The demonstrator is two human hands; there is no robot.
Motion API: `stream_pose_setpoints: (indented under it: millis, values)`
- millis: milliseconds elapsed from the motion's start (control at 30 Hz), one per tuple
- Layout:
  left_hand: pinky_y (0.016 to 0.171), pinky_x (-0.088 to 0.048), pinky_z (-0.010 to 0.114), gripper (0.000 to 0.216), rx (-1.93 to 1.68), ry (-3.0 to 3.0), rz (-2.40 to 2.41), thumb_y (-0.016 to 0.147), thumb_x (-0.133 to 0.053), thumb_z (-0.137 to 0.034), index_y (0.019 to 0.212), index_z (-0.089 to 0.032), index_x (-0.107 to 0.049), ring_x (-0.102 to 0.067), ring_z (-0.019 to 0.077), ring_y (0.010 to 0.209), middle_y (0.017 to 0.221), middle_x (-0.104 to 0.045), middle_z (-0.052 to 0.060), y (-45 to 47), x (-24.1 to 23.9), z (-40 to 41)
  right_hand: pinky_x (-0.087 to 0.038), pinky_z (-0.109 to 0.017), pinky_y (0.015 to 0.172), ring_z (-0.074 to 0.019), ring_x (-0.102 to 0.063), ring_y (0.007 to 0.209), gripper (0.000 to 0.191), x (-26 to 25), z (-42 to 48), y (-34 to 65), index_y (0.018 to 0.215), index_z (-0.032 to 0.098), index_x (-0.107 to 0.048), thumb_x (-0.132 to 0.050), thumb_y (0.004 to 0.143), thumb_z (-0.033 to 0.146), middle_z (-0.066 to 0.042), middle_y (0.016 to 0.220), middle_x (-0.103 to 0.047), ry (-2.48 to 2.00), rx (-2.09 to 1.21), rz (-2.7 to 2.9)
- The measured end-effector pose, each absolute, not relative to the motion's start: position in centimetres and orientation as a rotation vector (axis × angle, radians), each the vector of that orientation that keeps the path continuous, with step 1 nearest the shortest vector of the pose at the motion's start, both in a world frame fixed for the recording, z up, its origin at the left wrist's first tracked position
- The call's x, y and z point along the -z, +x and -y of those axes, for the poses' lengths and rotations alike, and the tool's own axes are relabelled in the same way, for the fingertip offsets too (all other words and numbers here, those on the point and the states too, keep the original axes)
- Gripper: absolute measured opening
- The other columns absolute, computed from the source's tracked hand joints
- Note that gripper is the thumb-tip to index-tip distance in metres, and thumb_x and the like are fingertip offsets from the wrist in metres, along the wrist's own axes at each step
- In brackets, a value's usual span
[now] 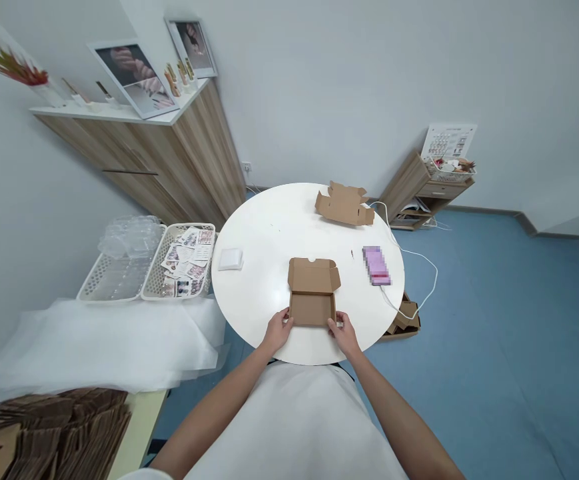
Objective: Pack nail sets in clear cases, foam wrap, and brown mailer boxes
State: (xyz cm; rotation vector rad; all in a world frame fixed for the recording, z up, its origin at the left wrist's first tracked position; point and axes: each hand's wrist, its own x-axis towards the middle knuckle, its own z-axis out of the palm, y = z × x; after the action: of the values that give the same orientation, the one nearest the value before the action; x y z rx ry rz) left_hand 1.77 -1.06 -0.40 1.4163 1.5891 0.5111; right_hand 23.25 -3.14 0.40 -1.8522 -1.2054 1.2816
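A small brown cardboard box [312, 310] sits on the white round table [264, 227] right in front of me, its lid raised and tilted back. The inside of the box looks bare. My left hand [277, 331] grips its near left corner, thumb on the wall. At the near right corner, my right hand [345, 333] holds the box the same way. Farther back on the table lies a partly folded cardboard box blank [343, 203].
On the table are a white stack of packets [230, 259] and a blurred purple phone [376, 265] with a white cable. To the left stand a basket of printed cards [204, 267], a basket of clear plastic trays [124, 277], white sheets [104, 343] and stacked cardboard [64, 433].
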Motion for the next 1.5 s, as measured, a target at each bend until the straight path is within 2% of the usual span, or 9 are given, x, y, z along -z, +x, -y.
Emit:
stream_pose_setpoints:
  millis: [200, 500, 767, 933, 1067, 1167, 1267, 1367, 1500]
  values:
    - [0.078, -0.044, 0.03, 0.042, -0.483, 1.39, -1.651, 0.08, -0.039, -0.036, 0.117, -0.017, -0.047, -0.056, 0.0173, 0.088, 0.104, -0.058, 0.007, 3.5, -0.3, -0.1, -0.049, -0.033, 0.062, -0.016, -0.057, 0.065, 0.046, 0.1, 2.4, 25.1, 0.111, 0.017, -0.039, -0.045, 0.073, 0.044, -0.011, 0.105, -0.053, -1.798, -1.308, 1.234]
    - [0.078, -0.044, 0.028, 0.051, -0.479, 1.276, -1.71, 0.078, -0.044, -0.04, 0.123, -0.016, -0.038, -0.055, 0.0127, 0.08, 0.11, -0.051, 0.009, 3.8, -0.2, 2.5, -0.047, -0.03, 0.068, -0.0133, -0.051, 0.068, 0.063, 0.5, 2.8, 25.5, 0.122, 0.018, -0.028, -0.049, 0.07, 0.047, -0.008, 0.106, -0.045, -1.798, -1.333, 1.24]
    - [0.071, -0.049, 0.027, 0.054, -0.668, 1.258, -1.893, 0.077, -0.046, -0.042, 0.124, -0.018, -0.034, -0.052, 0.0164, 0.094, 0.118, -0.04, 0.012, -2.5, -2.1, 0.5, -0.043, -0.028, 0.058, -0.0082, -0.038, 0.056, 0.053, -3.8, 1.1, 23.9, 0.12, 0.021, -0.029, -0.048, 0.075, 0.04, -0.006, 0.102, -0.042, -1.728, -0.922, 1.196]
    - [0.077, -0.047, 0.032, 0.053, -0.82, 1.183, -2.122, 0.075, -0.05, -0.038, 0.122, -0.018, -0.036, -0.048, 0.0202, 0.101, 0.121, -0.035, 0.013, -9.7, -2.6, -4.4, -0.043, -0.03, 0.064, -0.0118, -0.045, 0.064, 0.034, -7.4, -4.2, 15.9, 0.104, 0.02, -0.049, -0.05, 0.074, 0.037, -0.004, 0.087, -0.049, -1.59, -1.136, 1.569]
    - [0.092, -0.037, 0.036, 0.059, -0.788, 1.122, -2.132, 0.076, -0.049, -0.041, 0.126, -0.017, -0.03, -0.038, 0.0241, 0.115, 0.127, -0.029, 0.015, -13.9, -2.0, -8.8, -0.045, -0.03, 0.071, -0.0151, -0.05, 0.085, 0.039, -6.9, -9.7, 7.3, 0.106, 0.024, -0.048, -0.052, 0.072, 0.041, -0.006, 0.11, -0.047, -1.639, -1.545, 1.513]
    - [0.101, -0.023, 0.04, 0.068, -0.591, 1.09, -2.152, 0.076, -0.049, -0.041, 0.131, -0.013, -0.02, -0.021, 0.0283, 0.125, 0.131, -0.026, 0.017, -15.3, -1.8, -11.7, -0.047, -0.027, 0.068, -0.0156, -0.051, 0.091, 0.041, -5.0, -13.2, 1.8, 0.106, 0.023, -0.045, -0.049, 0.072, 0.046, -0.008, 0.112, -0.047, -1.721, -1.914, 1.12]
    - [0.099, -0.023, 0.042, 0.067, -0.451, 1.118, -2.114, 0.078, -0.045, -0.038, 0.133, -0.015, -0.014, -0.023, 0.0301, 0.124, 0.132, -0.025, 0.017, -15.5, -1.7, -13.4, -0.047, -0.025, 0.066, -0.0157, -0.051, 0.091, 0.043, -3.2, -15.5, -2.1, 0.105, 0.023, -0.043, -0.054, 0.069, 0.046, -0.007, 0.109, -0.05, -1.794, -1.875, 0.941]
    - [0.095, -0.025, 0.045, 0.062, -0.393, 1.194, -2.105, 0.079, -0.044, -0.033, 0.132, -0.016, -0.018, -0.024, 0.0329, 0.122, 0.13, -0.025, 0.018, -15.3, -1.6, -13.6, -0.047, -0.026, 0.063, -0.0153, -0.053, 0.086, 0.045, -1.8, -16.7, -4.3, 0.104, 0.024, -0.042, -0.056, 0.066, 0.045, -0.005, 0.103, -0.052, -1.799, -1.778, 0.944]
    - [0.096, -0.023, 0.045, 0.06, -0.464, 1.254, -2.049, 0.077, -0.048, -0.028, 0.13, -0.016, -0.024, -0.025, 0.0328, 0.121, 0.128, -0.027, 0.017, -15.0, -1.1, -12.6, -0.044, -0.027, 0.065, -0.0136, -0.052, 0.081, 0.036, -0.4, -16.9, -5.2, 0.096, 0.022, -0.046, -0.057, 0.065, 0.036, -0.002, 0.091, -0.054, -1.828, -1.595, 1.008]
